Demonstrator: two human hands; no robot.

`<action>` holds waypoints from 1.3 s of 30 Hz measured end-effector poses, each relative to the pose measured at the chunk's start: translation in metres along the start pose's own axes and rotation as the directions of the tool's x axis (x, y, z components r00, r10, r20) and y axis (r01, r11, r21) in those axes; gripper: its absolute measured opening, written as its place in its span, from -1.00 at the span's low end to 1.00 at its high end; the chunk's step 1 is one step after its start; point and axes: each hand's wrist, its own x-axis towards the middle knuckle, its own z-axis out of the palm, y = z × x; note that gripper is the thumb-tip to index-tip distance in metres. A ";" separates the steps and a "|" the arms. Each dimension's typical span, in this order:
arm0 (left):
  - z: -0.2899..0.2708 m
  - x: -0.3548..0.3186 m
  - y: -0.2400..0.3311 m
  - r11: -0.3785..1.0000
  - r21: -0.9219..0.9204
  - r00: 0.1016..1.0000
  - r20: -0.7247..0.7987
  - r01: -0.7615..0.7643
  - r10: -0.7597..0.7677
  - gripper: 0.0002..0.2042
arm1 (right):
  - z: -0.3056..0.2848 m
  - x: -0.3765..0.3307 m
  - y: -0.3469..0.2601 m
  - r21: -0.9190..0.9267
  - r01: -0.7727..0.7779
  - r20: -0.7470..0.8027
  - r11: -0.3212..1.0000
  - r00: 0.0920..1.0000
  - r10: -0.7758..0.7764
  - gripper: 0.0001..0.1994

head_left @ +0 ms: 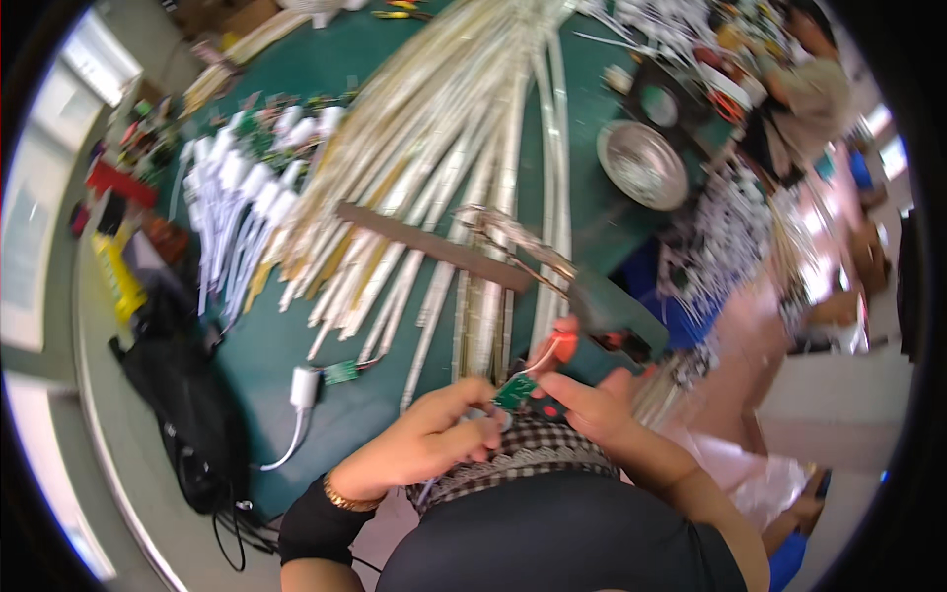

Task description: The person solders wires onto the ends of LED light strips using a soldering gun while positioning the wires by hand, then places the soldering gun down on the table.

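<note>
Close to my body, my left hand point(439, 429) is closed on a small green circuit board point(515, 392); something whitish shows below its fingers. At the board's right edge, the thumb and fingers of my right hand point(597, 405) are drawn together. A red-and-black piece point(549, 406) lies at that hand, and blur hides what exactly it grips. A pale wire point(541, 357) rises from the board beside an orange-red object point(562, 340). Left of my hands, a white plastic housing point(304, 387) with a cable lies beside another green board point(341, 372).
Long pale strips point(434, 148) fan across the green table point(345, 424) under a brown bar point(434, 247). White cabled parts point(237, 187) are heaped left, near a black bag point(192, 414). A metal bowl point(642, 165) stands right. Another person point(804, 99) sits far right.
</note>
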 end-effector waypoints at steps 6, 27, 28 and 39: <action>0.001 0.004 0.001 1.000 0.030 0.998 -0.063 -0.009 0.011 -0.84 | -0.007 0.003 -0.007 0.030 0.030 0.022 0.999 0.999 -0.031 -0.48; 0.029 0.045 0.013 0.555 0.724 0.767 -0.056 -0.409 0.639 -0.82 | -0.011 0.008 0.002 0.080 0.088 -0.005 0.993 0.996 -0.088 -0.56; 0.029 0.047 0.010 0.608 0.683 0.783 -0.085 -0.405 0.616 -0.85 | -0.011 0.008 0.003 0.093 0.085 -0.007 0.992 0.996 -0.085 -0.56; 0.036 0.051 -0.023 0.766 0.462 0.745 -0.281 -0.448 0.605 -0.90 | -0.003 0.002 0.000 0.128 0.005 0.008 0.992 1.000 -0.006 -0.51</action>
